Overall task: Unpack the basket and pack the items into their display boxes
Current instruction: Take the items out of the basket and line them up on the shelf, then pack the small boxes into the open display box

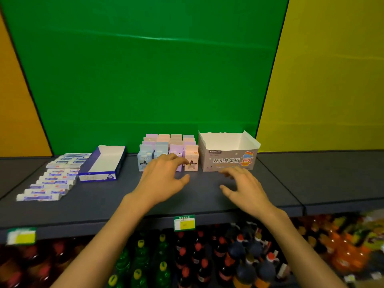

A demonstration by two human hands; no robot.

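Left hand (164,175), fingers spread, touches pastel cartons (168,151); right hand (243,183) spread, empty. Cartons probably light, crushable: grip sides.

The grey display box (227,154) at two o'clock looks like smooth printed cardboard, white inside, standing on a matt dark-grey shelf (104,202).

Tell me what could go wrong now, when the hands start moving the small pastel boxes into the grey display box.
The left hand reaches over the front row of small pastel boxes; standing upright and close together, they could topple together. The grey display box looks light and empty, so the right hand might push it back.
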